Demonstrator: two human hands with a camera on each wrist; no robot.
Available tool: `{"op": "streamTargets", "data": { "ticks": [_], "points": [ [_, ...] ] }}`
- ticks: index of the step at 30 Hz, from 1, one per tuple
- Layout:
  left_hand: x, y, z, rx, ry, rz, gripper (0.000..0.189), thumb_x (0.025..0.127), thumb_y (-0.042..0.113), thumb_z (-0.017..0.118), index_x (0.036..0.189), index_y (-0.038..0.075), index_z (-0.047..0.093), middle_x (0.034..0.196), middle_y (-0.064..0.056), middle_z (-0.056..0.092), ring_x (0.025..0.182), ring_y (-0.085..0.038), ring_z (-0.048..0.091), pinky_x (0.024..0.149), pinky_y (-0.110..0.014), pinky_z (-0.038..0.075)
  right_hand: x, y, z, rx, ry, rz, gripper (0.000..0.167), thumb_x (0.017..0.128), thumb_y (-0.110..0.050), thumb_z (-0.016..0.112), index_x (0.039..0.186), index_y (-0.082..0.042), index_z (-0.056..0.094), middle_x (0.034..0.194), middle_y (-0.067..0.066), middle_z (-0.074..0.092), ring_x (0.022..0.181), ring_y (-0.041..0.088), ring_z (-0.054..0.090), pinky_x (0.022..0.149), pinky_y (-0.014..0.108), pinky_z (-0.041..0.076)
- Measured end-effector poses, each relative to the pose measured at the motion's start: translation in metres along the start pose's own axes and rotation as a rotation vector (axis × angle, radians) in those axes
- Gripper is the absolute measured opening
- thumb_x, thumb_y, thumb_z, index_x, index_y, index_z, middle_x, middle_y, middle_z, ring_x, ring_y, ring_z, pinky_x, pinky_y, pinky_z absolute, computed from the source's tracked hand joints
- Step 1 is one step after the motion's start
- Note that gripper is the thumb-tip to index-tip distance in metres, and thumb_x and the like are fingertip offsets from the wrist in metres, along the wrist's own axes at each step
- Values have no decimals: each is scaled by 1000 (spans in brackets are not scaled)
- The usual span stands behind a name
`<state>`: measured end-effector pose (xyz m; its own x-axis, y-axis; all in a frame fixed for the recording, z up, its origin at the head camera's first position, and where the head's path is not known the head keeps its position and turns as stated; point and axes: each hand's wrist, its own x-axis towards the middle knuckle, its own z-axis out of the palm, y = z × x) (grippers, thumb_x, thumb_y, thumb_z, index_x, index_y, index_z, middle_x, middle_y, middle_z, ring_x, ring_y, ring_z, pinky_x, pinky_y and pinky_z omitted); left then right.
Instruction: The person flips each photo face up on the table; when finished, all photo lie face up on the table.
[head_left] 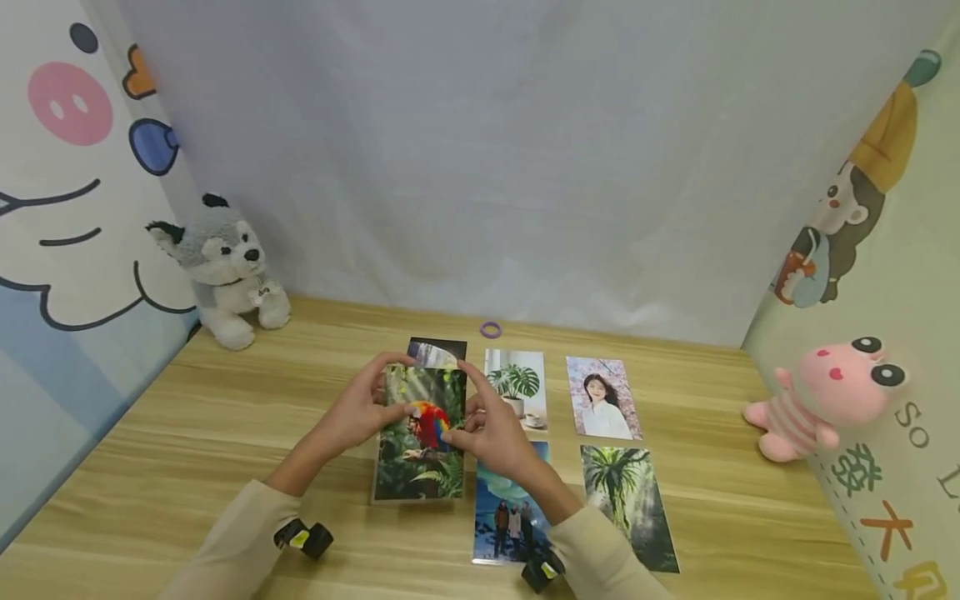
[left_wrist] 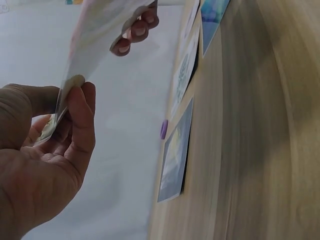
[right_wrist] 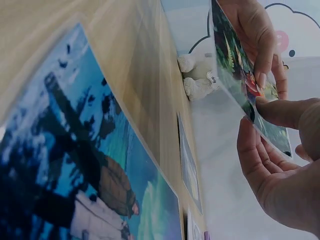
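Observation:
A photo print of a red parrot in a jungle (head_left: 423,475) is held up over the table, with both hands gripping it. My left hand (head_left: 365,406) pinches its left side, thumb on the picture face and fingers behind. On the right side my right hand (head_left: 495,429) holds it the same way, as the right wrist view also shows with its thumb across the picture (right_wrist: 235,75). The pale back of the print (left_wrist: 95,37) faces the left wrist view. Just behind it, a dark photo (head_left: 438,350) lies partly hidden on the table.
More photos lie on the wooden table (head_left: 247,417): a potted plant (head_left: 517,379), a portrait (head_left: 603,400), a fern (head_left: 630,500) and a night-sky group (head_left: 510,521). A purple ring (head_left: 491,330) lies at the back. A plush husky (head_left: 225,275) and pink plush toy (head_left: 825,400) flank them.

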<state>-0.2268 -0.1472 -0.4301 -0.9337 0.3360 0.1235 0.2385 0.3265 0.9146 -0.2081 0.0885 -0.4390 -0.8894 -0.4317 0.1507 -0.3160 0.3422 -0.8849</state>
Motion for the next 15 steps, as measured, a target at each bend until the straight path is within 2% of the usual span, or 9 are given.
{"op": "streamTargets", "data": {
  "ticks": [3, 5, 10, 11, 15],
  "points": [
    [1, -1, -4, -7, 28, -1, 57, 87, 0, 72, 138, 8, 47, 62, 1, 37, 50, -7, 34, 48, -25, 38, -4, -1, 1, 19, -7, 19, 93, 86, -4, 77, 160, -22, 22, 95, 13, 59, 66, 11, 60, 61, 25, 50],
    [2, -1, -6, -15, 57, 1, 58, 86, -1, 74, 138, 6, 48, 65, 1, 39, 52, -7, 36, 49, -24, 38, -7, -2, 1, 55, -25, 30, 94, 85, -3, 77, 160, -22, 22, 95, 14, 60, 68, 12, 62, 62, 25, 53],
    [3, -1, -11, -45, 118, -8, 60, 84, -2, 74, 137, 3, 47, 66, 1, 35, 51, -5, 30, 48, -23, 33, -12, -3, 3, 98, -61, 44, 97, 84, -4, 79, 160, -21, 21, 94, 14, 58, 64, 11, 58, 61, 23, 50],
    [3, -1, -12, -49, 123, -11, 60, 85, -3, 73, 138, 3, 47, 65, 1, 32, 51, -5, 27, 48, -22, 31, -13, -3, 4, 96, -64, 43, 96, 84, -3, 79, 160, -20, 22, 93, 14, 58, 63, 11, 57, 60, 23, 49],
    [4, 0, -13, -70, 127, -18, 61, 84, -5, 73, 138, 0, 46, 65, 1, 34, 50, -5, 29, 47, -22, 32, -17, -4, 6, 85, -70, 46, 94, 83, -1, 78, 159, -16, 24, 92, 12, 58, 63, 9, 56, 61, 22, 48]
  ]
}}
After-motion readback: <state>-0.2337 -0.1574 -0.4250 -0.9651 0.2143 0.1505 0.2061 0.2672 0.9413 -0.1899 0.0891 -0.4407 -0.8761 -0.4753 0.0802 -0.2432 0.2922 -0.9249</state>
